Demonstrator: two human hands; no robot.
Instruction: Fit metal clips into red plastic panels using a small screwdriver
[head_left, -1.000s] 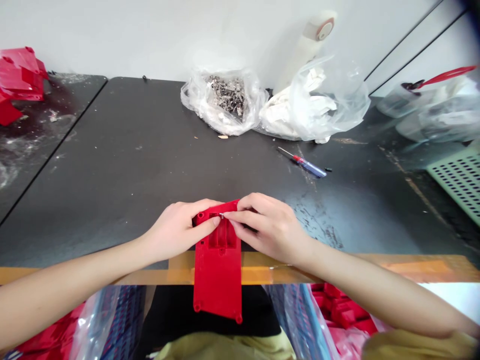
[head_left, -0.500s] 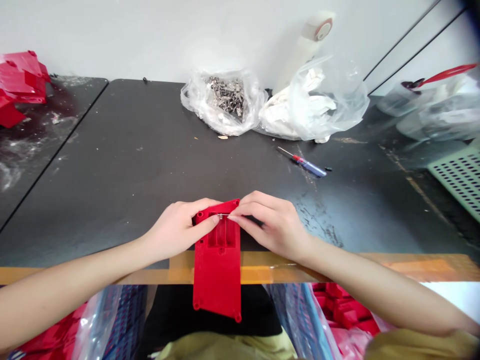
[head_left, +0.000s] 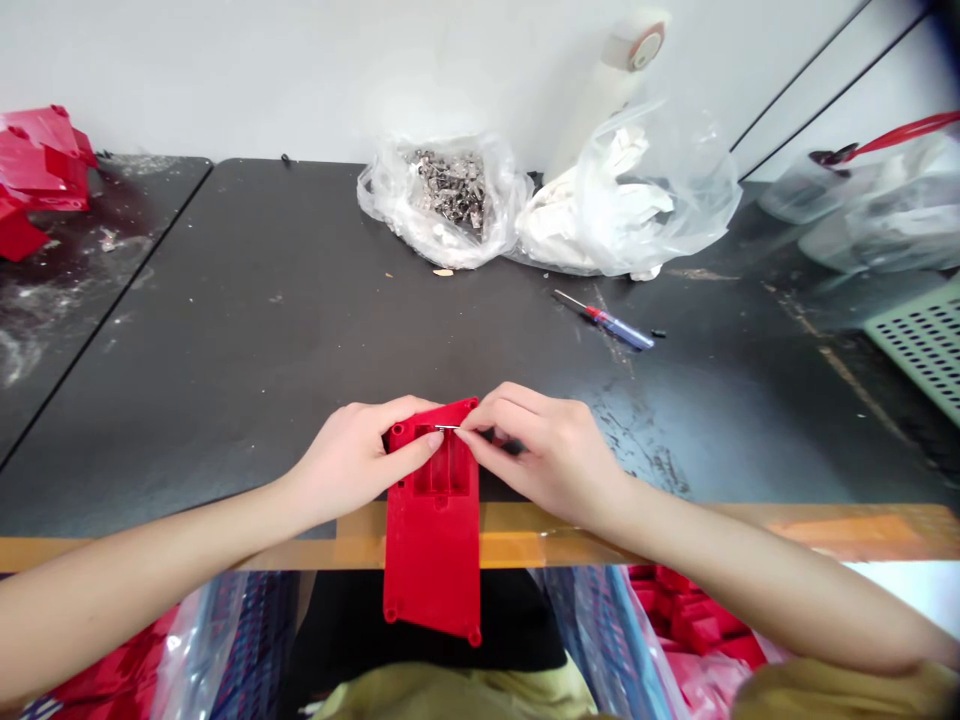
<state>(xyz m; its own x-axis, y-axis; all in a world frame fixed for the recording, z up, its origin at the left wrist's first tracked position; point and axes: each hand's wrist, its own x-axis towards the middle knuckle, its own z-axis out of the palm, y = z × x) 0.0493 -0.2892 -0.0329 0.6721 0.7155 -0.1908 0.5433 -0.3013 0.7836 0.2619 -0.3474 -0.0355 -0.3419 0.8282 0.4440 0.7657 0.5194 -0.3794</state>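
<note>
A red plastic housing (head_left: pixel 433 560) with a recessed battery compartment near its top lies over the front edge of the table. My left hand (head_left: pixel 367 447) grips it by the upper left side, thumb resting in the compartment. Between the thumb and fingertips of my right hand (head_left: pixel 540 440) is a small metal contact piece (head_left: pixel 448 428), thin and shiny, at the compartment's upper end. The left thumb tip touches or nearly touches that piece; its coil is mostly hidden.
Behind stand a clear bag of small metal parts (head_left: pixel 454 190) and a bag of white pieces (head_left: pixel 626 215). A screwdriver (head_left: pixel 619 328) lies on the black table (head_left: pixel 262 330). Red parts (head_left: pixel 45 165) sit far left, a green basket (head_left: pixel 926 340) at right. Below the edge are more red parts (head_left: pixel 694 620).
Both hands stay at the compartment. The metal contact piece has turned slightly, and its coil shows less than before. The whole view has shifted a little.
</note>
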